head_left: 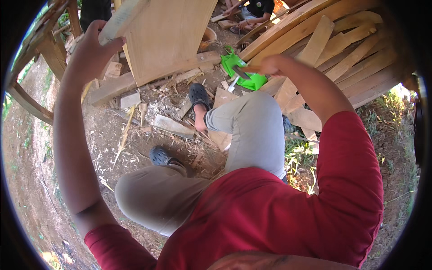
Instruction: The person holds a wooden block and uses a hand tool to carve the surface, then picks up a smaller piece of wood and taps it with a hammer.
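Note:
My left hand (90, 56) is raised at the upper left, its thumb and fingers around the lower end of a wooden plank (123, 20). Right beside that plank a wide, pale wooden panel (168, 42) stands upright, its lower edge near a timber lying on the ground. At the upper right my right hand (271, 65) is closed on the wooden handle of a hammer-like tool (241, 72). Its dark metal head points left, over a bright green plastic bag (254, 82). Slight blur hides the head's exact shape.
Curved wooden planks (310, 27) are stacked at the right. Offcuts (173, 126) and shavings litter the dirt ground around my shoes (198, 95). Another person (257, 13) sits at the far side, near a round container (208, 36). Curved wooden pieces (31, 101) stand at the left.

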`<state>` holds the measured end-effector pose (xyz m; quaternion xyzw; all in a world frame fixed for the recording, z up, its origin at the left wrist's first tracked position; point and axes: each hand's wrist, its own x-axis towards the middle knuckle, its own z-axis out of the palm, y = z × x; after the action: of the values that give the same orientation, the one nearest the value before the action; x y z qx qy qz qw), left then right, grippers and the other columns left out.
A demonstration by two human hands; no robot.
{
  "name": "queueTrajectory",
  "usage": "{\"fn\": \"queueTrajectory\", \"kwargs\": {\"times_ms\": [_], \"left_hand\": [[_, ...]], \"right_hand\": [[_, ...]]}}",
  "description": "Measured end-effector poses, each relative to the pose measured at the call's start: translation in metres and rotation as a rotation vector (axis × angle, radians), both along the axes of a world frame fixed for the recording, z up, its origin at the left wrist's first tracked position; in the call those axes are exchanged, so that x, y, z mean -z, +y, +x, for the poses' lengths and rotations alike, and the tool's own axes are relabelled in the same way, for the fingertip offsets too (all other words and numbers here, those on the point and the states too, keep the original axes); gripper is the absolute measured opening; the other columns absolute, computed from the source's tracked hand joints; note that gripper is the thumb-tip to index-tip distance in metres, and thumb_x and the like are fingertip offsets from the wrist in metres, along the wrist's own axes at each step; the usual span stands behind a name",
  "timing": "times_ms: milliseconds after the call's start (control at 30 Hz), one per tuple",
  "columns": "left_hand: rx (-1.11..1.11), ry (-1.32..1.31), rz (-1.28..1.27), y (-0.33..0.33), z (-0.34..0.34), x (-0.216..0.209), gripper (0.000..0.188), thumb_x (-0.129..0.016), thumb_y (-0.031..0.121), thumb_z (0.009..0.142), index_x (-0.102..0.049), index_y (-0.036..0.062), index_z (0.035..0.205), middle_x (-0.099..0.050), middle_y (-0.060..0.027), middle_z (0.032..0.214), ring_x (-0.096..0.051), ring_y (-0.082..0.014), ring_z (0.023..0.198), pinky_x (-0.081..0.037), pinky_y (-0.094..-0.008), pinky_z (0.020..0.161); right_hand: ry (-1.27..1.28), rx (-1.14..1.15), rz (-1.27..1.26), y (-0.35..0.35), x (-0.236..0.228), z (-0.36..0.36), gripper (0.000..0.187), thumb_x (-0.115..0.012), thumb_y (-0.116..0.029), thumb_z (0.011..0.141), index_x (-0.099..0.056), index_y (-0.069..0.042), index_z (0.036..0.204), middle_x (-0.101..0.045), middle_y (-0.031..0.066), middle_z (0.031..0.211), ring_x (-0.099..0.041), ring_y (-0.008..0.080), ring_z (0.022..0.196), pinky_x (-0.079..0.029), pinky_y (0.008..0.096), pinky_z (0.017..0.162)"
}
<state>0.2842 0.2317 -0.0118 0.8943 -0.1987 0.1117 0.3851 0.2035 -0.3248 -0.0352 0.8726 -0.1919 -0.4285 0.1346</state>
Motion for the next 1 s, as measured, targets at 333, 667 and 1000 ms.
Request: {"fn": "queueTrajectory", "kwargs": {"times_ms": [333,667,1000], "left_hand": [[-0.034,0.24,0.11,0.015,0.065,0.117,0.07,-0.076,0.039,0.091,-0.049,0.0065,0.146,-0.067,-0.0221,0.124,-0.068,-0.0309,0.112,-0.05,-0.0432,0.099],[-0.022,0.271,0.163,-0.012,0.095,0.138,0.076,-0.077,0.042,0.088,-0.047,0.0042,0.147,-0.068,-0.025,0.126,-0.069,-0.0336,0.112,-0.051,-0.0429,0.098],[0.084,0.351,0.215,-0.07,0.114,0.105,0.077,-0.078,0.044,0.087,-0.049,0.0021,0.144,-0.069,-0.0252,0.124,-0.071,-0.0323,0.107,-0.053,-0.0434,0.094]], "right_hand": [[0.417,0.336,0.136,-0.063,0.077,-0.207,0.078,-0.045,-0.072,0.101,-0.074,-0.001,0.113,-0.07,0.015,0.085,-0.065,0.0257,0.067,-0.055,0.0422,0.064],[0.636,0.738,0.421,-0.046,0.178,-0.293,0.061,-0.048,-0.062,0.105,-0.067,-0.01,0.131,-0.062,0.005,0.08,-0.056,0.0174,0.062,-0.052,0.0357,0.061],[0.668,0.75,0.512,-0.042,0.202,-0.286,0.059,-0.048,-0.06,0.105,-0.066,-0.01,0.132,-0.059,0.0042,0.077,-0.055,0.0166,0.062,-0.051,0.0351,0.06]]}}
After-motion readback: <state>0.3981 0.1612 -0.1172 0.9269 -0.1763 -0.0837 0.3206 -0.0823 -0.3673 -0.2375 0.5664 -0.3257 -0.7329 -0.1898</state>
